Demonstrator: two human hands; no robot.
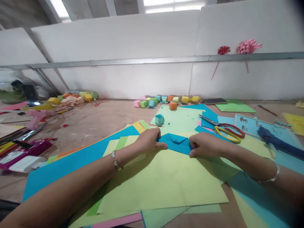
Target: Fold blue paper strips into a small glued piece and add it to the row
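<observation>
A folded piece of blue paper [177, 144], with a triangular flap on its upper side, is stretched between my two hands. My left hand [150, 139] pinches its left end between thumb and fingers. At the other end, my right hand [204, 145] grips the paper with curled fingers. Under both hands lies a large pale green sheet [163, 180], on top of several coloured sheets. Just beyond my left hand stands a small light-blue paper cup shape [159, 119]. Scissors [225, 128] with red and yellow handles rest beyond my right hand.
Several small paper cubes [173, 105] line the back near the white wall panel [123, 79]. A blue glue gun [280, 142] lies at right, a pink glue gun [35, 118] at left. A purple device [28, 153] sits at the left edge. A dark phone-like slab [215, 101] lies behind the scissors.
</observation>
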